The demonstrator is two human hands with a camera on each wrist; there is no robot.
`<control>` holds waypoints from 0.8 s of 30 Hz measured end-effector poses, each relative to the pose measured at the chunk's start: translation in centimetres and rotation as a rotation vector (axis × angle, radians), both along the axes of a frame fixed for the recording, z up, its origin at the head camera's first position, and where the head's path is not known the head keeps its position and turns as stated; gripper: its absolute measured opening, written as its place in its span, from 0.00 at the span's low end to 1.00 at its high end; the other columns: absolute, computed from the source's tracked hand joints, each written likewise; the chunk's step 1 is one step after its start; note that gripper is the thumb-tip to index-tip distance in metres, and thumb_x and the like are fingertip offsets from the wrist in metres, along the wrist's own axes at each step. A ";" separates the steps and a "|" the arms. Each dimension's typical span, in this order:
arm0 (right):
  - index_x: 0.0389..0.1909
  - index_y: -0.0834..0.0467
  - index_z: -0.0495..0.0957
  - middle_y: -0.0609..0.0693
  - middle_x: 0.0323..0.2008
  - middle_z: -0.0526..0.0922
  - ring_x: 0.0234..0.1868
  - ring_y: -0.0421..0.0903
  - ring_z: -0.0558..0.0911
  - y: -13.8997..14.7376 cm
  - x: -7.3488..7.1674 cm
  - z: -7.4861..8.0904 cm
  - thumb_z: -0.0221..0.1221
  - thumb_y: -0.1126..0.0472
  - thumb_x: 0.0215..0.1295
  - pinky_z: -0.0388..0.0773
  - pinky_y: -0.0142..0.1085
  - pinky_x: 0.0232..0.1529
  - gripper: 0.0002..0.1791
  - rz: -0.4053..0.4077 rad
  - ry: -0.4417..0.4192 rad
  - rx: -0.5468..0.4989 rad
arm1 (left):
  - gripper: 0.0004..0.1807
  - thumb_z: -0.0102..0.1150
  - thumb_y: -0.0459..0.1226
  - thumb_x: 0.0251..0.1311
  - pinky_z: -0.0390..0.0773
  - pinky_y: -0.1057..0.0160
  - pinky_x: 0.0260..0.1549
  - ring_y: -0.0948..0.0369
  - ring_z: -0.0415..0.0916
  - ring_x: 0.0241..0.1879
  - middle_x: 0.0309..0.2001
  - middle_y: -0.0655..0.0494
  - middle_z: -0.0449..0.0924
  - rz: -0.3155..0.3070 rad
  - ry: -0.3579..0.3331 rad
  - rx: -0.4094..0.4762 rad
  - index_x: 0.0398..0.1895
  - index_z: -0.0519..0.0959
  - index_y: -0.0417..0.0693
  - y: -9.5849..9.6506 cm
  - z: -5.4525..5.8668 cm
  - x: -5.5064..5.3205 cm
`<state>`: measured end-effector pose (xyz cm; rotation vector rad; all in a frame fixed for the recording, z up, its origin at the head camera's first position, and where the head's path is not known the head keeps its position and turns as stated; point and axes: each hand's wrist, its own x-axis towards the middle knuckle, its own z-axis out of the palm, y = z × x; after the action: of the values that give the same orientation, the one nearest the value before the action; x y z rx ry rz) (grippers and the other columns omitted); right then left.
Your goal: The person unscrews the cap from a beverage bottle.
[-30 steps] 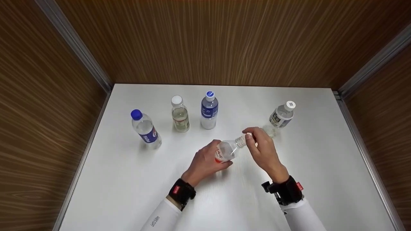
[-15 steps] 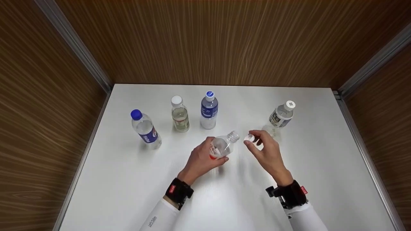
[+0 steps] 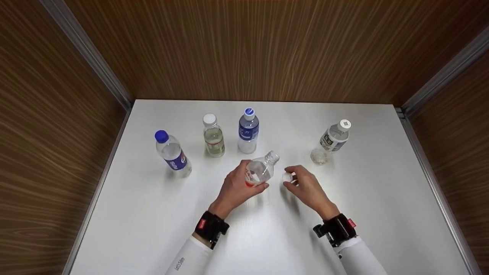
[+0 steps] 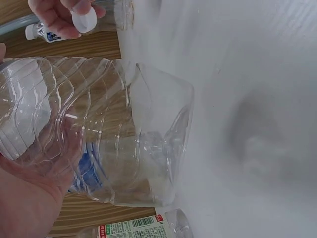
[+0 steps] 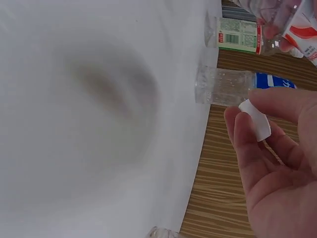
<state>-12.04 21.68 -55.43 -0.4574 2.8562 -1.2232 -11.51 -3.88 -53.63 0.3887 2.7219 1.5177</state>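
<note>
My left hand (image 3: 233,188) grips a clear plastic bottle (image 3: 260,170) round its body, over a label with red marks. The bottle's bare threaded mouth (image 3: 272,156) tilts up and to the right. In the left wrist view its ribbed lower body (image 4: 104,129) looks empty and is held off the table. To the right of that mouth, my right hand (image 3: 308,190) pinches a white cap (image 3: 287,177) between thumb and fingers, apart from the bottle. The right wrist view shows the same cap (image 5: 256,120) edge-on at the fingertips.
On the white table (image 3: 145,229) stand a blue-capped bottle (image 3: 174,154), a white-capped bottle with pale contents (image 3: 214,137), and a blue-labelled bottle (image 3: 248,131). Another white-capped bottle (image 3: 333,139) stands at the right. Wood-grain panels (image 3: 244,49) enclose the table behind and at both sides.
The right hand has taken the cap off the bottle's mouth, then moved slightly down and left with it. The left hand has shifted the bottle left and tipped it more upright.
</note>
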 end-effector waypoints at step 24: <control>0.52 0.62 0.84 0.56 0.44 0.89 0.42 0.55 0.88 0.6 -0.3 -3.4 0.76 0.59 0.54 0.82 0.54 0.43 0.24 0.239 0.318 0.367 | 0.46 0.79 0.50 0.52 0.78 0.46 0.54 0.47 0.80 0.53 0.56 0.42 0.80 0.027 0.062 0.204 0.66 0.62 0.41 0.3 -0.6 -0.3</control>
<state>-12.34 22.24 -58.88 -1.0154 3.0592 -0.6162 -11.77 -3.62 -54.25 0.4101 2.6347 1.8275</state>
